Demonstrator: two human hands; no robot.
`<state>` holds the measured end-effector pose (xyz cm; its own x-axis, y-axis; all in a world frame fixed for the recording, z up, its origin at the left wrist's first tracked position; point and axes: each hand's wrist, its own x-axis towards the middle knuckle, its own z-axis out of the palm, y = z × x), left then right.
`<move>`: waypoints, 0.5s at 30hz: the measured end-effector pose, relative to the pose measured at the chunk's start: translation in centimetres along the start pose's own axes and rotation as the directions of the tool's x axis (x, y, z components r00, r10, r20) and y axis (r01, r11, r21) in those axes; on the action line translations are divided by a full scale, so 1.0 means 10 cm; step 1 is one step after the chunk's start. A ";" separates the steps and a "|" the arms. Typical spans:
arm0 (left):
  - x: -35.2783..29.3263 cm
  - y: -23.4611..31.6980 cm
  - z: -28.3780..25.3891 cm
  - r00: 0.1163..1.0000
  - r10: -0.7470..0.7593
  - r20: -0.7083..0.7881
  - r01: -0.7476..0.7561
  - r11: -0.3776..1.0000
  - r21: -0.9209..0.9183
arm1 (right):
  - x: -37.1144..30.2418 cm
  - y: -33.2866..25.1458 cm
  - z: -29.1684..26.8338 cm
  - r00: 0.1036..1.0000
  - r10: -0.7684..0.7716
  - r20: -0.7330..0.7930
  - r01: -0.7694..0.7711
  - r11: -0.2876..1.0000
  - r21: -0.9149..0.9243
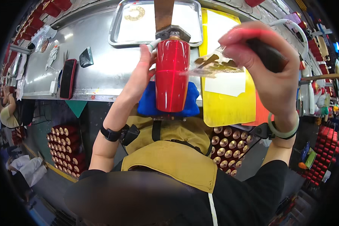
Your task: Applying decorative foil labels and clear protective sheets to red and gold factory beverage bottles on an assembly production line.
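Mustard-coloured cloth is covering the person's lap and chest as an apron (169, 162). Just beyond it, a glossy red vessel (172, 75) is lying lengthwise in the middle, tapering toward the apron, its smooth side catching bright reflections. A soft blue cloth (147, 103) is showing beneath its nearer end.

The left hand (142, 69) is resting its fingers along the vessel's left side; how firmly they are closing on it, I cannot tell. The right hand (269, 64) is hovering to the right, thumb and fingertip pressed together and pinching a clear film (218, 64) patterned in gold-brown; its fine marks are too small to read. A dark object (267, 55) is sitting inside that same palm. The film's left corner is overlapping the vessel's edge in view; whether they are touching, I cannot tell.

Below the right hand, a white paper (225, 84) is lying on a flat yellow board (229, 113). Farther left, a red-edged phone (67, 79) is lying on the shiny metal bench (98, 71). At the far side, a rimmed metal tray (118, 41) is holding white paper and a gold ring-shaped pattern (135, 13).
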<state>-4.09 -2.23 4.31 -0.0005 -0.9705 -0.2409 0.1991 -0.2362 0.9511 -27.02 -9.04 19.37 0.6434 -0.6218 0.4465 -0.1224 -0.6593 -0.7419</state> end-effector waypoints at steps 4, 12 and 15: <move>-0.10 0.04 -0.06 1.000 0.006 0.001 -0.006 0.995 -0.101 | 0.20 0.15 0.08 0.970 0.171 0.171 -0.205 0.957 0.205; -0.35 -0.09 0.09 0.992 0.118 0.038 -0.123 0.972 0.201 | 0.16 0.94 0.67 0.898 0.387 0.209 -0.421 0.894 0.154; -0.31 -0.09 0.06 0.996 0.069 0.058 -0.079 0.978 0.194 | 0.17 1.07 0.74 0.952 0.299 0.067 -0.306 0.935 0.176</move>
<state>-4.80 0.99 4.35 -0.0439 -0.9856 -0.1632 0.0051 -0.1636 0.9865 -21.67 -13.98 8.49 0.6266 -0.7607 0.1695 -0.1784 -0.3517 -0.9190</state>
